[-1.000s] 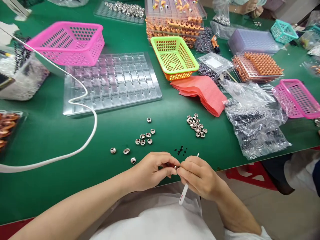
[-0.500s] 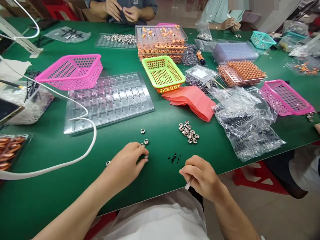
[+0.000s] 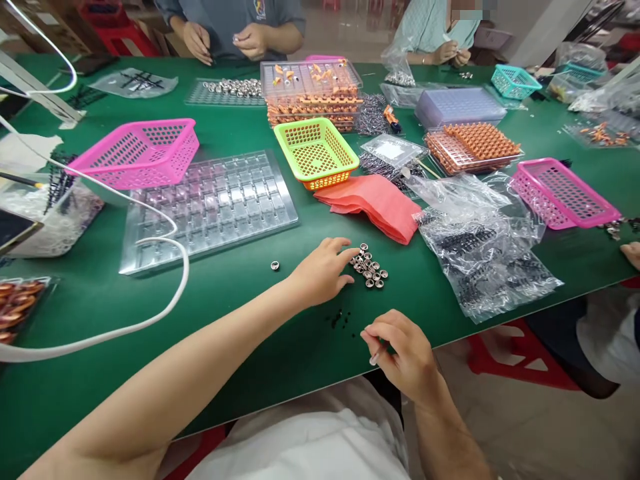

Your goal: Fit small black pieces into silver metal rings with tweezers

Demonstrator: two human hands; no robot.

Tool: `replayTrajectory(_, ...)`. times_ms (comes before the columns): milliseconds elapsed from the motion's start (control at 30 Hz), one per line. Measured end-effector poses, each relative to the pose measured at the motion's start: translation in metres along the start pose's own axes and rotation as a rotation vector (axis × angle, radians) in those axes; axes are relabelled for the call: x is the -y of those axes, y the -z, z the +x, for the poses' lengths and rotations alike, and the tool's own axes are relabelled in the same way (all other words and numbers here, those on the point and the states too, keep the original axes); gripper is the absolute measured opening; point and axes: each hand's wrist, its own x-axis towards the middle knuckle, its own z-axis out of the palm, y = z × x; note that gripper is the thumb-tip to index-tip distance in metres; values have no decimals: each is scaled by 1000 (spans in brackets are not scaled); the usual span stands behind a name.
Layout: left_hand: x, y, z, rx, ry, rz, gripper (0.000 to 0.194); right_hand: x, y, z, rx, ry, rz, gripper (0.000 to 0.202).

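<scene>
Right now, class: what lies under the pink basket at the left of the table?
The pink basket rests partly on the clear blister tray, covering its far-left corner. The tray's empty pockets show through beside it; whatever sits beneath the basket's base is hidden.

A small heap of shiny metal rings (image 3: 369, 269) lies on the green table (image 3: 280, 313), beside tiny black pieces (image 3: 338, 317).
</scene>
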Motion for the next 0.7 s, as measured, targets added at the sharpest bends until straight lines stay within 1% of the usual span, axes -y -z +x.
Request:
replayTrajectory(33,3,-3,11,15,-24,-24,55,0,1,-1,-5,-2,-6,17)
replayTrajectory(100,7,-7,25,34,-49,-57,56,-3,4,-5,-14,-16,-16,18)
replayTrajectory(133,9,-7,28,45,-56,-68,54,-4,5,-8,-18,-25,-16,18)
replayTrajectory(200,7,-8,26,70,-62,-91,49,-8,7,-13,-23,-43,-14,19)
replayTrajectory(267,0,-8,16,94,-58,-104,47,-10,7,-15,-20,-55,-13,19)
replayTrajectory(333,-9,-8,1,113,-44,-124,48,-12,7,-16,-13,-57,-12,19)
replayTrajectory(433,-16,-8,-24,138,1,-234,51,-15,6,-15,-4,-52,5,20)
replayTrajectory(500,-15,-9,-37,126,36,-281,48,-16,6,-14,-2,-56,17,21)
replayTrajectory(567,-11,-11,-46,73,68,-277,43,-18,6,-13,-11,-55,21,21)
replayTrajectory(633,-6,-13,-50,23,87,-247,35,-18,6,-12,-19,-46,20,22)
replayTrajectory(700,-5,-14,-50,13,80,-202,27,-18,5,-11,-19,-36,17,22)
